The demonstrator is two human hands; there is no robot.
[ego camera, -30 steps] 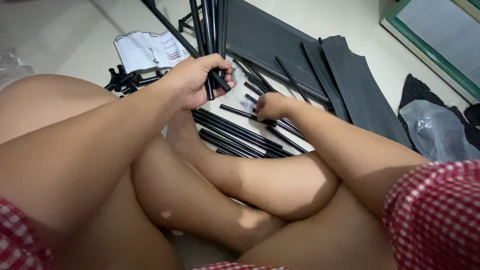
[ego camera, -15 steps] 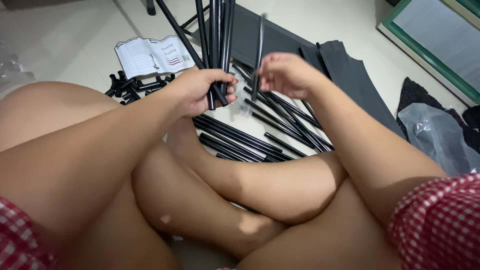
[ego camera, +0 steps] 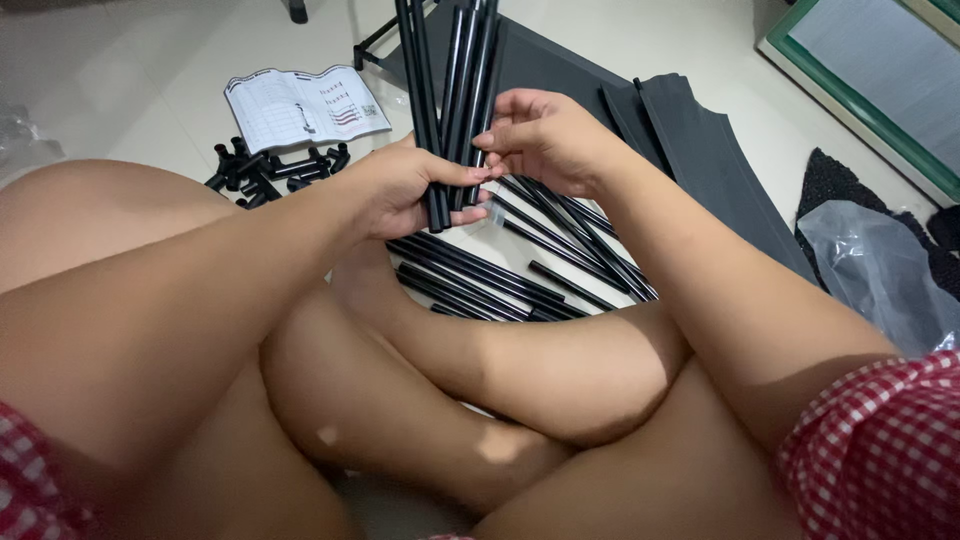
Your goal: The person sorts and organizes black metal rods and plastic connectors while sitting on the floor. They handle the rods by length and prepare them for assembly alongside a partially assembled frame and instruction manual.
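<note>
My left hand [ego camera: 410, 190] grips the lower ends of a bundle of black rods [ego camera: 452, 70] that stands nearly upright and runs out of the top of the view. My right hand [ego camera: 545, 135] is pressed against the right side of the same bundle, its fingers closed on one rod. More loose black rods [ego camera: 500, 275] lie on the pale floor beneath both hands, just beyond my crossed legs.
An open instruction booklet [ego camera: 300, 105] lies at the upper left, with a heap of black plastic connectors [ego camera: 270, 165] below it. Dark grey fabric panels [ego camera: 700, 150] stretch to the right. A clear plastic bag [ego camera: 880, 270] sits at the far right beside a green-framed panel [ego camera: 870, 70].
My right hand rose from the rods on the floor with one rod and brought it up against the bundle in my left hand. The bundle now stands more upright.
</note>
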